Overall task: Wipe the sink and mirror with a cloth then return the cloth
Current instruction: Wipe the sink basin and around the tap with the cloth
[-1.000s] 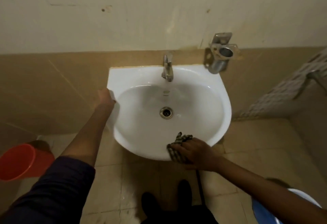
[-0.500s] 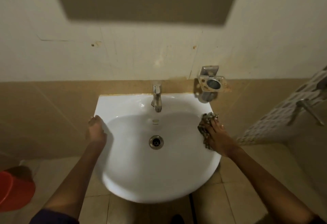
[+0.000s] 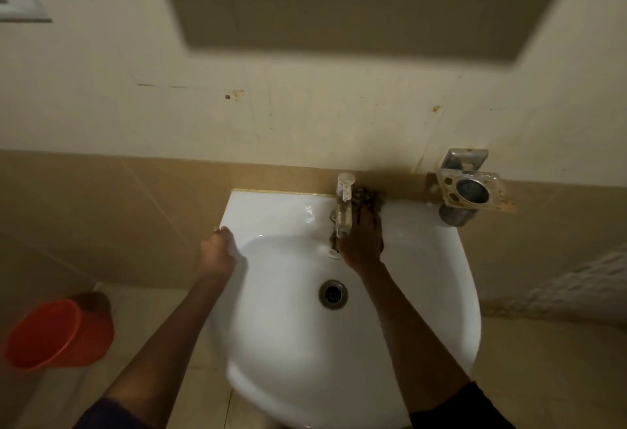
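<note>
You are looking down at a white wall-mounted sink (image 3: 424,293) fixed against a tan tiled band, with a cream wall above it. Your right hand (image 3: 361,242) lies palm down on the back ledge of the sink, just right of the metal tap (image 3: 344,204), fingers stretched forward and pressed flat onto a dark checked cloth (image 3: 368,198). The cloth is bunched under and ahead of your fingers, reaching the seam where the sink meets the wall tile, and a little of it shows below your palm near the tap's spout. Your left hand (image 3: 217,252) grips the left rim of the sink, fingers curled over the edge, holding nothing but the rim itself. Both forearms reach in from the bottom of the view, with dark sleeves at the lower corners.

The round metal drain (image 3: 333,294) sits in the middle of the basin, between your two arms. To the right of the tap, on the wall just above the sink's back right corner, is a metal tumbler holder (image 3: 470,187) with a cup in it. High on the wall is the lower part of a mirror (image 3: 356,4), showing only a plain brownish surface. On the floor to the left, well apart from the sink, an orange bucket (image 3: 57,335) lies tilted toward you.
</note>
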### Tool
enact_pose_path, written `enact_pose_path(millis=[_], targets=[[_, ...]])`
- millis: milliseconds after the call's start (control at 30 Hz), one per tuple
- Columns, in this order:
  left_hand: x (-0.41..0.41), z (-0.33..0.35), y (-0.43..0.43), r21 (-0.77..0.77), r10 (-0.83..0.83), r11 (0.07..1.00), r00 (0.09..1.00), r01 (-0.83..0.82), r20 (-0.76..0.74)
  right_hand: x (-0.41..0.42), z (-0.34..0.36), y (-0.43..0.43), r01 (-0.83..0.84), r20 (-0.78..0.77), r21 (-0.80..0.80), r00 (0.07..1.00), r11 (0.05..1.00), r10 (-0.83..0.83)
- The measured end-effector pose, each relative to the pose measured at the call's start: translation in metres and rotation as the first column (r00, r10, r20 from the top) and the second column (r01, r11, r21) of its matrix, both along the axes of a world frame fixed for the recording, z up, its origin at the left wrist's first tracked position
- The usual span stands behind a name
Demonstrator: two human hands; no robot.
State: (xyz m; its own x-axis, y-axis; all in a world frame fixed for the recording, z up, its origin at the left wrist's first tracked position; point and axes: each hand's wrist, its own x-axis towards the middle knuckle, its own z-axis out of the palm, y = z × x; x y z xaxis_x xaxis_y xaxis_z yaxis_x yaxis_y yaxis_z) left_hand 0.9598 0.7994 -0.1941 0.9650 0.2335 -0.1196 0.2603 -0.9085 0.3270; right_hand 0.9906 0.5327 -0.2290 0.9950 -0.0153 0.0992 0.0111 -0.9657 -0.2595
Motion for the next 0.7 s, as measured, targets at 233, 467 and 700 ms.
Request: enact_pose_path(millis=[233, 467, 700], targets=[[-0.005, 0.005, -0.002, -0.027, -0.003, 1.0, 1.0, 0.003, 0.009, -0.031, 0.001, -0.013, -0.033, 0.112, 0.182, 0.994, 0.983, 0.013], [-0.006, 0.001, 0.002, -0.108, 0.008, 0.994, 0.995, 0.003, 0.097, -0.081, -0.012, 0.079, 0.184, 0.032, 0.677, 0.96, 0.712, -0.278], [-0.012, 0.002, -0.009, -0.18, -0.001, 0.983, 0.987, 0.03, 0.159, -0.069, -0.002, 0.155, 0.255, -0.078, 0.804, 0.941, 0.537, -0.33]])
